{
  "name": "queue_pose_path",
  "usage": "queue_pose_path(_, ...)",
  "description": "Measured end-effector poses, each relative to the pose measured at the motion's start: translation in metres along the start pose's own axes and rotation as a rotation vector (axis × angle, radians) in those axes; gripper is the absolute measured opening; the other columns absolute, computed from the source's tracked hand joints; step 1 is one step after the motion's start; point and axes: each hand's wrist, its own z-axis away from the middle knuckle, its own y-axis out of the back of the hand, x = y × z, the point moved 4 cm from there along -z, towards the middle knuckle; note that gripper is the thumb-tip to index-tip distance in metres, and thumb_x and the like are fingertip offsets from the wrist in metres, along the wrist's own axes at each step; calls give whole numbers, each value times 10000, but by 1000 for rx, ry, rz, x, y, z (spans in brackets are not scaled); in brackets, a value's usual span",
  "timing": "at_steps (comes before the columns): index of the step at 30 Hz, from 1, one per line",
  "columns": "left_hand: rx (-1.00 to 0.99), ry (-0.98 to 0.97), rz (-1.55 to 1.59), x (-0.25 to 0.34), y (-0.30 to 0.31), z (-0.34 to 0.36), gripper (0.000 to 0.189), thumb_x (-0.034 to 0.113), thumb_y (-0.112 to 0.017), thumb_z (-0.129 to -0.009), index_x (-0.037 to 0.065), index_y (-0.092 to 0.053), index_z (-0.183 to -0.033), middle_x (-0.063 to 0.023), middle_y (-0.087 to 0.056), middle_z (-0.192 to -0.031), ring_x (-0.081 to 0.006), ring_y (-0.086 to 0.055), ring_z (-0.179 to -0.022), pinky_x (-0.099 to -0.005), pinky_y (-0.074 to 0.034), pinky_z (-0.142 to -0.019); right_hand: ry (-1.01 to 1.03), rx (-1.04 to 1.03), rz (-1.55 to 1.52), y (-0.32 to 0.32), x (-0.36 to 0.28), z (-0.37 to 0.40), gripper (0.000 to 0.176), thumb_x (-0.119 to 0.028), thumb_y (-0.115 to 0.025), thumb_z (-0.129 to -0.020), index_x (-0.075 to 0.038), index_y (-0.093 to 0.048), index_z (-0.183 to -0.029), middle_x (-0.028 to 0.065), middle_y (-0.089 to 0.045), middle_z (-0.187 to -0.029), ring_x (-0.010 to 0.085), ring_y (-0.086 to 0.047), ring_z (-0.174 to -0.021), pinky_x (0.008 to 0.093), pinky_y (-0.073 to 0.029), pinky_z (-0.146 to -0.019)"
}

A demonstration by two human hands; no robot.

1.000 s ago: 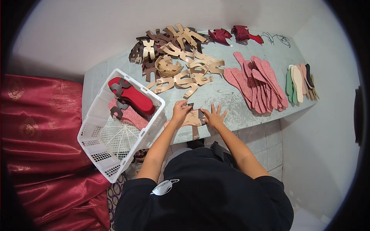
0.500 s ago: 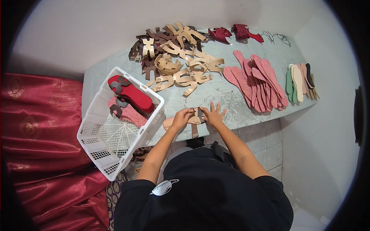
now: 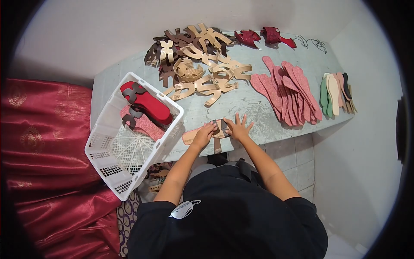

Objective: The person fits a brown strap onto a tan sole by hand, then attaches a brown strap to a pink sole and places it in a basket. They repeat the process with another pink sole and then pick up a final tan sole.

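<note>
A tan insole [image 3: 189,137] lies on the table near the front edge. A dark brown strap piece [image 3: 220,127] sits across it, and its tan tail [image 3: 217,146] points toward my body. From the left, my left hand [image 3: 203,135] is on the insole, its fingers close together and pressing the strap's edge. My right hand [image 3: 238,130] reaches in from the other side. Its thumb touches the strap's right part while its other fingers are spread over the tabletop. The undersides of both hands' fingertips are hidden.
A white plastic crate [image 3: 167,137] on the left holds a red sandal [image 3: 148,105] and a pink one [image 3: 146,128]. Tan and brown straps [image 3: 200,86] are heaped behind. Pink insoles [image 3: 297,95] and coloured insoles [image 3: 332,95] lie right; red straps [image 3: 271,35] lie far back.
My left fingers have gone from pinching at the strap's far edge to lying lower and flatter on it. My right hand stays nearly in place. The view has shifted slightly.
</note>
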Motion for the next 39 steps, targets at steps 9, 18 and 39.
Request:
queue_pose_path(9,-28,-134,-90,-2,-5,3,239,14,-513,-774,23,-534,-1011,-123,-520,-1129,-320,-423,-1139,-418,-305,-1000,-6,-28,-3,2,-1,1,573,-416,-569,-766,-465,-287,-1263,83,-1,-1446,388,86,-1299,700,51,-899)
queue_pose_path(18,-160,-270,-228,0,1,10,318,4,-482,-785,-4,-480,-1102,-169,-447,-1210,-351,-378,-1172,-428,-312,-979,-11,-26,-29,-1,0,1,569,-401,-574,-766,-470,-296,-1258,78,3,-1447,376,89,-1303,696,62,-901)
queue_pose_path(39,-330,-248,-423,6,-1,24,919,476,-605,-608,-5,-260,-1311,-147,-191,-1401,-308,-170,-1299,-501,-74,-1039,4,-25,-28,-1,0,-1,578,-404,-573,-767,-461,-288,-1267,80,19,-1446,386,71,-1302,704,49,-896)
